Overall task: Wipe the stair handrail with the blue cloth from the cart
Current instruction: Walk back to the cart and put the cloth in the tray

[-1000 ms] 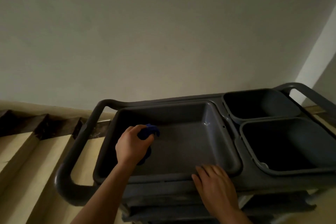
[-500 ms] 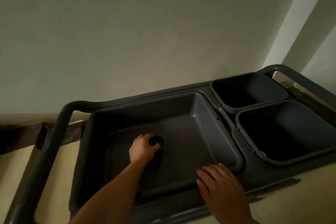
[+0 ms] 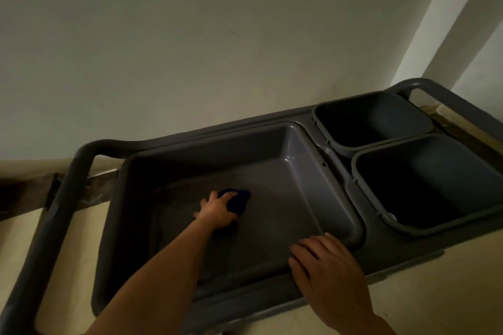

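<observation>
A grey plastic cart (image 3: 340,261) stands against a pale wall, and its big shallow tray (image 3: 304,171) fills the middle of the view. Down on the tray floor lies a bunched blue cloth (image 3: 239,200), with my left hand (image 3: 217,212) closed over it. My right hand (image 3: 329,272) rests flat on the tray's near rim, fingers spread, holding nothing. No stair handrail is in view.
Two dark grey bins sit in the cart's right end, one at the back (image 3: 373,119) and one nearer (image 3: 432,185). The cart's tubular handle (image 3: 68,193) loops round the left end. Beige stair steps (image 3: 16,239) with dark edging lie at the left.
My left hand has gone down with the blue cloth from above the tray onto its floor. The view has tilted down over the cart. My right hand stays on the near rim.
</observation>
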